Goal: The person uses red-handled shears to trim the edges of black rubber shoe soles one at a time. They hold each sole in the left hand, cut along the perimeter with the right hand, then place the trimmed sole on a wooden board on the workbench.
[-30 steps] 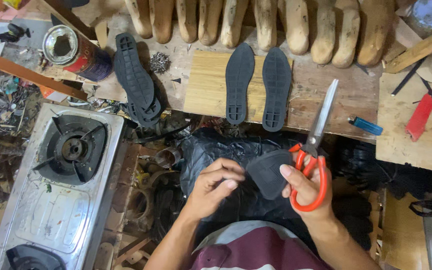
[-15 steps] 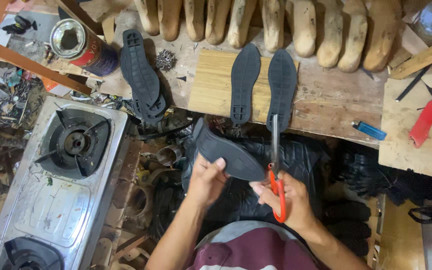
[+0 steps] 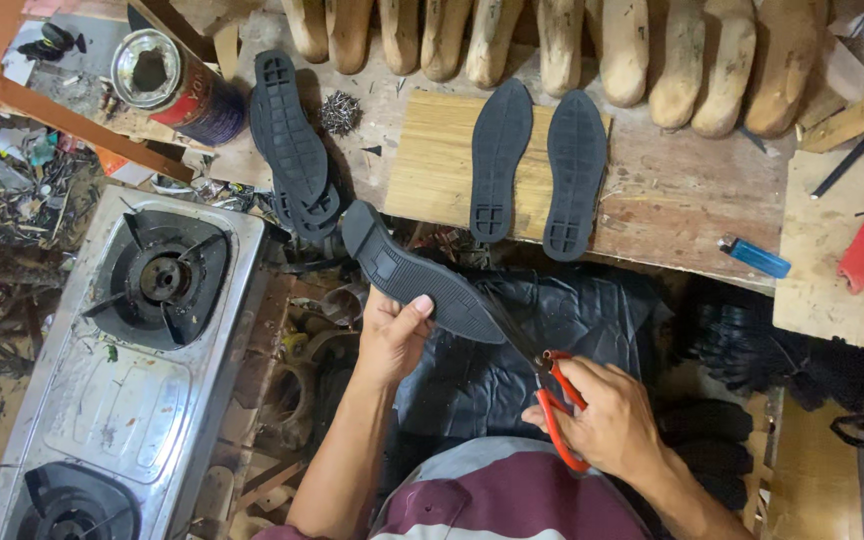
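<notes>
At frame centre we see a black shoe sole (image 3: 420,284) gripped by our left hand (image 3: 392,338), fingers clamped on its edge; our right hand (image 3: 602,420) grips red-handled scissors (image 3: 542,385) (blades meeting the sole's tip).

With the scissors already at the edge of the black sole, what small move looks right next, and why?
Probably close the scissors for a short snip along the rim. The right hand has the blades at the toe-side edge of the black rubber sole, and the left hand grips its middle, holding it clear of the bench.
</notes>
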`<state>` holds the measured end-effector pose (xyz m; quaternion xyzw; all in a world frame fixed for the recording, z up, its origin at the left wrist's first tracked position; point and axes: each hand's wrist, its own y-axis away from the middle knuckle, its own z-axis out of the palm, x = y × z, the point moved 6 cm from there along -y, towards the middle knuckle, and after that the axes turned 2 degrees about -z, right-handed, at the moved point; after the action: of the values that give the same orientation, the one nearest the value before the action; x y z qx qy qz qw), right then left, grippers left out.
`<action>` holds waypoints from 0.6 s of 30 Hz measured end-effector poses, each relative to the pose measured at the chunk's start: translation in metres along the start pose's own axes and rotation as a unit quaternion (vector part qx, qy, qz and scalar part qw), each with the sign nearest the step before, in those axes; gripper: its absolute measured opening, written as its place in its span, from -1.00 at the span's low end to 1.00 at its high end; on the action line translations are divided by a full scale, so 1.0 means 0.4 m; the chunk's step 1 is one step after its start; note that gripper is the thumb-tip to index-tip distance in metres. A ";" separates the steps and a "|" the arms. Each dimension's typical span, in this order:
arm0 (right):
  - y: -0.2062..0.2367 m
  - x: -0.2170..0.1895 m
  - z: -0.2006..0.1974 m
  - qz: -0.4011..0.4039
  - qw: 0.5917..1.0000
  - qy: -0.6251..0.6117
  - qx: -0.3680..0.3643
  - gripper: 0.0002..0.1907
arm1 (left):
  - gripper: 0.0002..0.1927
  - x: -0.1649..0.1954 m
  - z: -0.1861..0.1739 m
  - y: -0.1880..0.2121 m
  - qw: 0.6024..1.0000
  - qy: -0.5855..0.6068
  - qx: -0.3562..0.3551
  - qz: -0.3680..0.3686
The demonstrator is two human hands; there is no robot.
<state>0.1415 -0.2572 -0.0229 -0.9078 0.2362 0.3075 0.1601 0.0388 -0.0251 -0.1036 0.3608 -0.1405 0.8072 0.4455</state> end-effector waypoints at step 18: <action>-0.013 -0.020 -0.014 -0.025 0.998 -0.057 -0.005 -0.46 | -0.47 -0.011 0.008 0.023 0.996 -0.056 -0.052 -0.035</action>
<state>0.1415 -0.2526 -0.0130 -0.8952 0.2028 0.3556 0.1761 0.0343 -0.0347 -0.1039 0.3867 -0.1944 0.7610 0.4833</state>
